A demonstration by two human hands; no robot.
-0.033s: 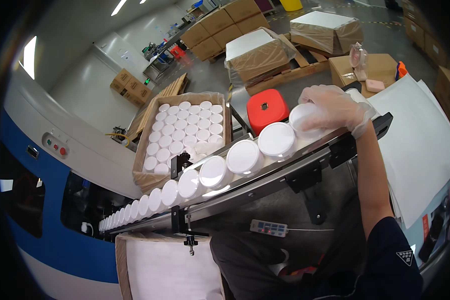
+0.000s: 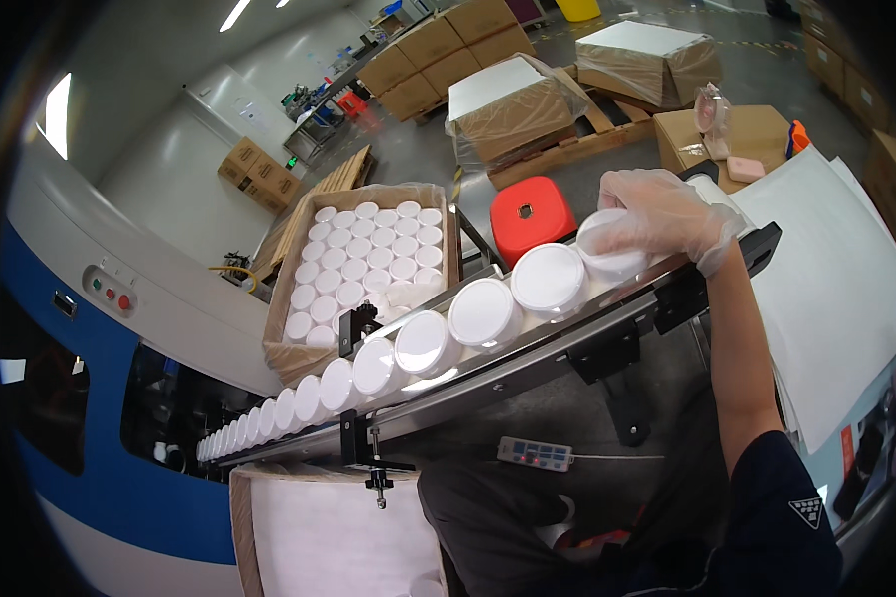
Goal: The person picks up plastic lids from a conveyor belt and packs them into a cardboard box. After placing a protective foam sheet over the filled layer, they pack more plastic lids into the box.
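Note:
My right hand (image 2: 657, 221), in a thin translucent glove, is closed around a white round jar (image 2: 612, 261) at the right-hand end of the conveyor (image 2: 508, 383). Its fingers lie over the jar's top and side. Left of it, a row of similar white jars (image 2: 486, 311) runs down the belt toward the machine, the nearest one (image 2: 550, 279) close beside the held jar. My left hand does not show.
A carton of white jars (image 2: 353, 244) stands beyond the conveyor, with a crumpled whitish thing (image 2: 408, 296) at its near corner. A red stool (image 2: 531, 214) is behind the belt. White sheets (image 2: 826, 289) lie at right. Below the belt sits another carton (image 2: 343, 537). Black clamps (image 2: 376, 458) stick out from the rail.
My right hand's fingers have shifted slightly on the jar, which sits a little lower in the picture. Otherwise almost nothing differs.

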